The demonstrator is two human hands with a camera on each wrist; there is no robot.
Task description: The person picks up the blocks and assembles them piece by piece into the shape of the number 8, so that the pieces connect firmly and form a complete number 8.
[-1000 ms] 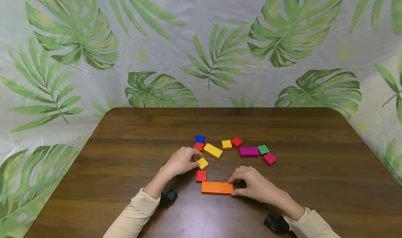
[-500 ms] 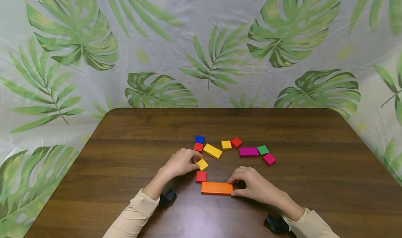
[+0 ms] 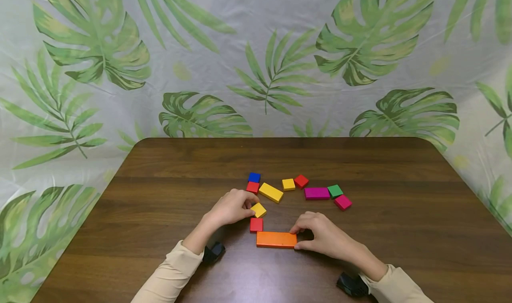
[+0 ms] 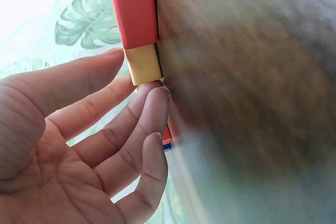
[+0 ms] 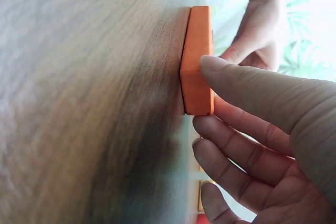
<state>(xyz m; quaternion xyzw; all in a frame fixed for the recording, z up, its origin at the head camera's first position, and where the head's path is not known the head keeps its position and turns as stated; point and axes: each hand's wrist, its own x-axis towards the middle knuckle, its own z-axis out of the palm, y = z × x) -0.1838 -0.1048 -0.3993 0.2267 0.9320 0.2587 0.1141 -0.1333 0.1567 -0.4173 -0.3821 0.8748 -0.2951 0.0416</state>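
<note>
My left hand pinches a small yellow square block between thumb and fingers, seen in the left wrist view as a yellow block at the fingertips. Just nearer to me lies a red square block, close to the yellow one. Below it is a long orange block, its left end close by the red block. My right hand grips the orange block's right end, thumb on the near side and fingers on the far side. The right wrist view shows that orange block flat on the table.
Beyond my left hand lie a blue block, a red block and a yellow oblong. Farther right are a yellow square, a red square, a purple oblong, a green block and a pink block.
The yellow square block in my left fingers has shifted very slightly right and toward me. My right hand and the orange block have stayed in place.
</note>
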